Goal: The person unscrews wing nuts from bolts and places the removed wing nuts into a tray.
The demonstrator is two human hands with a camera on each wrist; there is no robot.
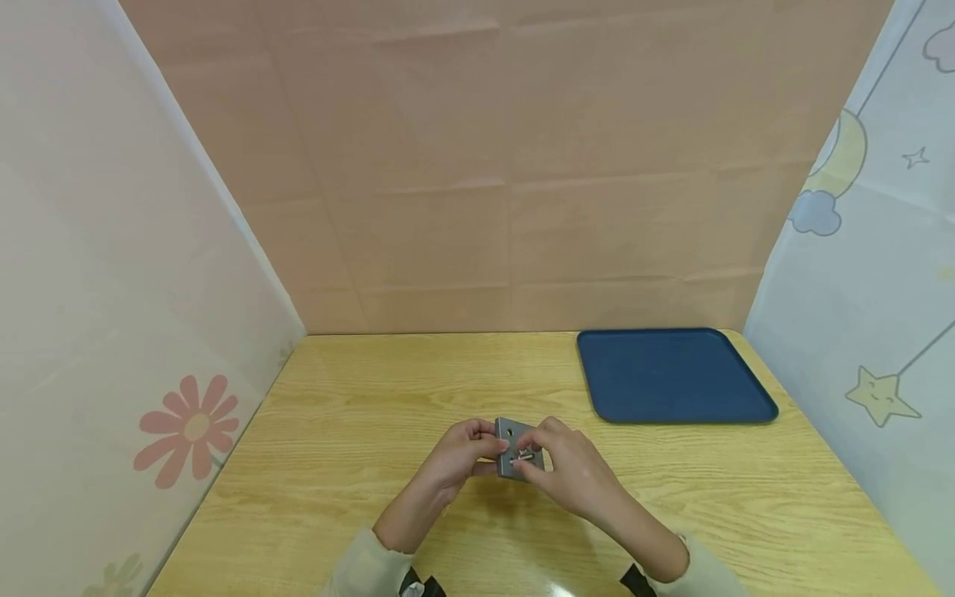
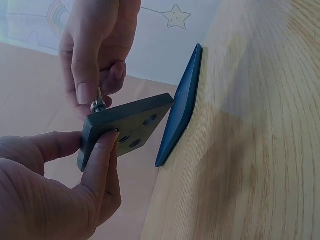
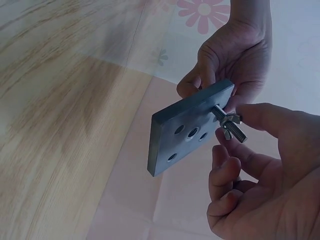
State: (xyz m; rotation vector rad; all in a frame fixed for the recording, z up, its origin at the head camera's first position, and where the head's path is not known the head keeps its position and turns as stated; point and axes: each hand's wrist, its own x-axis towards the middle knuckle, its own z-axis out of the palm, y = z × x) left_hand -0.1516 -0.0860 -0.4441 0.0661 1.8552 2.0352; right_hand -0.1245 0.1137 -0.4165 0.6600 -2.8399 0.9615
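A grey square metal plate [image 3: 168,142] with several round holes is held tilted above the table by the left hand [image 1: 464,454], thumb and fingers on its edge and faces. Through one hole runs a threaded bolt [image 3: 240,135], its end sticking out on the right hand's side. On that thread sits a silver wing nut [image 3: 229,125]. The right hand [image 1: 570,468] pinches the wing nut, thumb against one wing and index finger on the other side. In the left wrist view, a left fingertip [image 2: 111,136] presses the back face of the plate, hiding the bolt's head.
A blue tray [image 1: 675,377] lies at the table's back right. The wood-grain table [image 1: 358,390] meets a tan cloth wall [image 1: 507,166] behind, and printed cloth walls stand on the left and right.
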